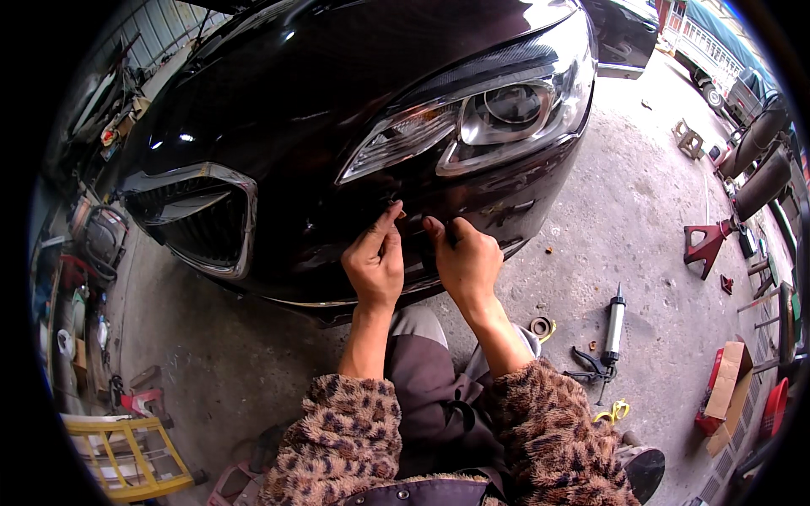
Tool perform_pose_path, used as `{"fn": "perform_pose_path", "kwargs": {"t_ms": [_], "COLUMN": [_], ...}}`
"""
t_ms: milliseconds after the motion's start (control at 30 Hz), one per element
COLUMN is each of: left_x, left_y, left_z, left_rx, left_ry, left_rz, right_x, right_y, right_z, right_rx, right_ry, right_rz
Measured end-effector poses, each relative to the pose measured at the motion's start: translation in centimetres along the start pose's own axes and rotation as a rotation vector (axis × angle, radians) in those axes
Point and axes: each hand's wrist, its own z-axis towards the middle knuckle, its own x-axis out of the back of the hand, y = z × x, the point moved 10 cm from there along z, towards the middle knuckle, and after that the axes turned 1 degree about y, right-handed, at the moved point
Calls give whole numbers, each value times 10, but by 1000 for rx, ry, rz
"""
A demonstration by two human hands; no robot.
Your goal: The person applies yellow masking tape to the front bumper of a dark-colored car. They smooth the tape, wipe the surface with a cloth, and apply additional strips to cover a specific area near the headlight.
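Below a large clear-lensed headlight with a round projector [498, 118], at the front of a glossy dark car: two bare hands, both posing close before the dark, curved front bumper [308, 240], right of a chrome-edged black grille [198, 223].

Left hand [375, 257]: pointing upward, wrist nearly straight, thumb and forefinger tips standing close together; whether they are clamping anything small, or touching the paint, one cannot tell.

Right hand [468, 261]: leaning inward, thumb pointing up, fingers curling toward the palm, back of the hand facing the viewer; whether it is gripping anything is hidden.

Forearms: both slanting up from fuzzy brown sleeves with dark spots [346, 430], wrists baring.

Grey concrete floor [624, 219], right side: a silver-barrelled caulking gun with black trigger handle [614, 333] is lying nozzle away from the person; any marking on it is too small to read. A brown tape-like ring [540, 320] is lying near it, to the left. Farther right, a red metal stand [707, 246] is standing, and an open brown cardboard box [732, 388] is sitting, its print illegible.
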Motion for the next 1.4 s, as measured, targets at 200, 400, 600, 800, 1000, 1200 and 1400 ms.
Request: {"fn": "perform_pose_path", "kwargs": {"t_ms": [200,400,600,800,1000,1200,1400], "left_x": [-1,-6,-2,-5,-2,5,2], "left_y": [13,9,6,12,12,7,5], "left_z": [2,-2,3,5,2,1,0], "left_rx": [-98,87,125,178,197,244,318], "left_ry": [19,-68,22,60,106,137,76], "left_rz": [54,166,28,-14,53,29,85], "right_x": [-3,-6,-5,-5,-7,-10,-7], "right_y": [2,8,5,7,9,7,10], "right_z": [1,4,4,7,7,6,6], "right_rx": [0,-37,-52,-55,-71,-73,-79], "right_ry": [-9,-57,-73,-92,-119,-122,-98], "right_rz": [-3,8,22,12,-3,1,-9]}}
